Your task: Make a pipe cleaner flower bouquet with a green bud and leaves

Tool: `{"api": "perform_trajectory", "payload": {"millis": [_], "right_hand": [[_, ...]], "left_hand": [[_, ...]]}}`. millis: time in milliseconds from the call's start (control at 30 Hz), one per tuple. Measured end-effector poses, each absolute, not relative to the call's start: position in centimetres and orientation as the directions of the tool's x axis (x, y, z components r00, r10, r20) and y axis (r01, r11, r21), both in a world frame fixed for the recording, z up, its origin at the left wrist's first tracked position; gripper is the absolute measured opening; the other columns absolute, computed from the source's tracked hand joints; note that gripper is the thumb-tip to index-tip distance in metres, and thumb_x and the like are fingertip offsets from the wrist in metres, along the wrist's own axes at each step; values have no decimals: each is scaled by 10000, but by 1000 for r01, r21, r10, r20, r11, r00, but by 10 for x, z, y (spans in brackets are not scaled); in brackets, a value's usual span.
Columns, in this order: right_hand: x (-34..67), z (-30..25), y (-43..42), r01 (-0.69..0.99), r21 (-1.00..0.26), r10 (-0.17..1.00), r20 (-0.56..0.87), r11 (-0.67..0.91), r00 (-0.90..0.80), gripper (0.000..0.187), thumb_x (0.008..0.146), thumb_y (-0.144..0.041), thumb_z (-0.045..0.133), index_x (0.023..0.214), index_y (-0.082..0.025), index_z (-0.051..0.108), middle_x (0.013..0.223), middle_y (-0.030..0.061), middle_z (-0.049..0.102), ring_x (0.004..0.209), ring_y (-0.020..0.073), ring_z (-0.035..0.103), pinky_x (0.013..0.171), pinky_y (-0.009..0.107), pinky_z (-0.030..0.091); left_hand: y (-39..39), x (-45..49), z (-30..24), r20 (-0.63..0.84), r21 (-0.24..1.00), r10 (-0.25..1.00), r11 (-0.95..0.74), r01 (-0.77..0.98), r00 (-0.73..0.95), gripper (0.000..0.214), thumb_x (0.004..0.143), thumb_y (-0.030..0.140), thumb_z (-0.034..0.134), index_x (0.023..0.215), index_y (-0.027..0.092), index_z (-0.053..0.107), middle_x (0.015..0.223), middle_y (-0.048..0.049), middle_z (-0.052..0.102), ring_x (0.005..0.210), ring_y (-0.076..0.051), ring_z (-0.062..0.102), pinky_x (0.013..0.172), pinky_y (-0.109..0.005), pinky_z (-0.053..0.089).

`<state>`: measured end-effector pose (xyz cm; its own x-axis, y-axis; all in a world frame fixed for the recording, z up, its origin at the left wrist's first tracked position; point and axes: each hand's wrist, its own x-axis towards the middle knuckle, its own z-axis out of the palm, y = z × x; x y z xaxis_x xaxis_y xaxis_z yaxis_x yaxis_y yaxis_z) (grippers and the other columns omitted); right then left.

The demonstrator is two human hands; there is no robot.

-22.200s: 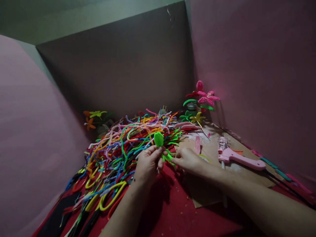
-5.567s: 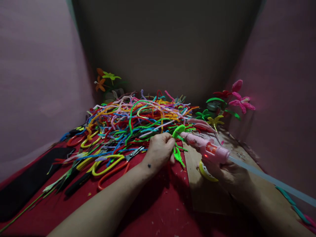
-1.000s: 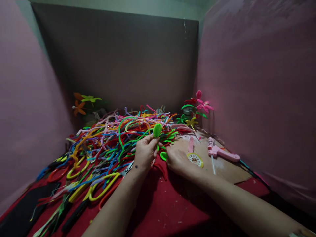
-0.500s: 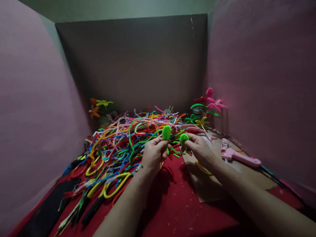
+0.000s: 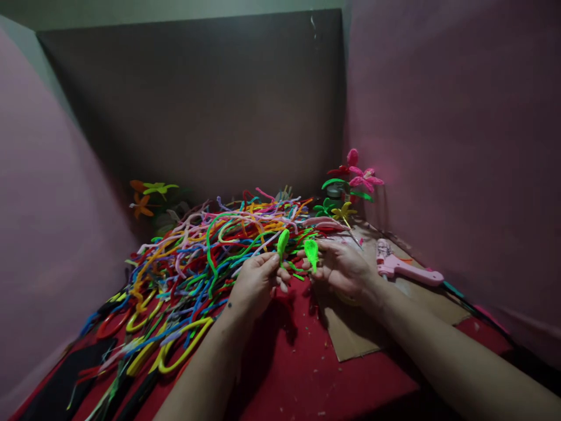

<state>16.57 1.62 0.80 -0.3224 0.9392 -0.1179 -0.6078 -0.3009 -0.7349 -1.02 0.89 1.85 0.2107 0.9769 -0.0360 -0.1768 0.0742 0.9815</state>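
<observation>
My left hand (image 5: 259,282) pinches a bright green pipe-cleaner petal (image 5: 283,242) by its lower end; the petal stands up, seen nearly edge-on. A second green pipe-cleaner petal (image 5: 311,252) is in my right hand (image 5: 339,269), its broad face toward me and its narrow end down. The right fingers lie behind and beside it, and the exact grip is partly hidden. The two petals are side by side, a small gap apart. Just behind them, loose green pipe-cleaner pieces (image 5: 298,272) lie at the front of a large multicoloured pipe-cleaner pile (image 5: 197,245).
Yellow-handled scissors (image 5: 186,351) lie left on the red cloth (image 5: 307,374). A pink glue gun (image 5: 412,269) rests on cardboard (image 5: 355,336) at right. Pipe-cleaner flowers stand at the back: orange (image 5: 141,206) left, pink (image 5: 366,179) right. Pink panels (image 5: 456,128) flank both sides.
My right hand has turned, palm more upward, showing its petal's broad face. The left petal has turned from face-on to nearly edge-on. The whole view has shifted, moving the scene leftward.
</observation>
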Motion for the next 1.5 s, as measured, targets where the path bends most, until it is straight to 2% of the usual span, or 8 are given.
{"api": "perform_trajectory", "payload": {"millis": [133, 233, 467, 633, 867, 1033, 1200, 1500], "right_hand": [[164, 6, 15, -631, -742, 961, -65, -227, -269, 142, 817, -144, 489, 905, -127, 600, 726, 76, 676, 450, 104, 555, 372, 188, 376], [161, 3, 14, -676, -708, 962, -18, -205, -273, 197, 797, -146, 545, 984, -132, 605, 747, 69, 685, 458, 100, 552, 382, 189, 382], [160, 3, 12, -688, -715, 973, 46, -125, -224, 389, 764, -179, 639, 1146, -196, 570, 862, 54, 698, 550, 104, 587, 466, 217, 424], [157, 6, 9, -694, -718, 968, 143, -42, -206, 407, 696, -231, 713, 1094, -218, 623, 901, 44, 706, 666, 130, 619, 556, 242, 442], [149, 9, 7, -744, -668, 987, 104, -22, -122, 333, 609, -177, 759, 935, -210, 696, 842, 15, 720, 704, 130, 613, 617, 239, 443], [145, 5, 7, -750, -661, 984, 131, -2, -118, 339, 606, -188, 759, 940, -196, 699, 848, 19, 714, 621, 101, 577, 542, 215, 417], [140, 4, 7, -783, -622, 986, 143, 24, -84, 364, 560, -203, 790, 914, -195, 709, 807, 4, 712, 676, 121, 600, 631, 237, 454], [134, 4, 4, -794, -599, 972, 232, 108, -42, 366, 576, -232, 787, 934, -226, 713, 854, -5, 713, 795, 150, 614, 807, 282, 449]], "left_hand": [[8, -9, 17, -65, 981, 968, 106, -160, 244, 277, 646, 340, 702, 687, 100, 569, 467, -1, 580, 340, -69, 484, 356, -169, 375], [5, -6, 14, -43, 993, 968, 69, -98, 247, 271, 683, 359, 675, 725, 113, 567, 459, 17, 573, 314, -61, 462, 338, -159, 341], [-11, 10, 19, 129, 988, 990, -134, 71, 62, 280, 710, 374, 630, 811, 114, 601, 434, 40, 545, 334, -58, 424, 349, -159, 324], [-14, 13, 17, 185, 969, 983, -184, 167, 11, 274, 737, 362, 602, 859, 117, 617, 431, 39, 541, 359, -63, 419, 373, -161, 332], [-19, 15, 18, 280, 937, 960, -269, 223, -19, 201, 773, 323, 570, 839, 142, 625, 457, 41, 527, 375, -84, 435, 386, -189, 361], [-25, 16, 16, 375, 880, 927, -363, 306, 22, 149, 795, 296, 551, 833, 175, 631, 538, 32, 543, 408, -91, 460, 414, -202, 384], [-22, 14, 8, 417, 821, 907, -400, 407, 50, 171, 823, 306, 525, 878, 184, 632, 598, 21, 551, 449, -98, 485, 457, -210, 392], [-18, 12, 9, 562, 689, 821, -531, 493, 99, 187, 827, 255, 515, 705, 192, 641, 578, 19, 508, 505, -110, 478, 561, -231, 386]]}}
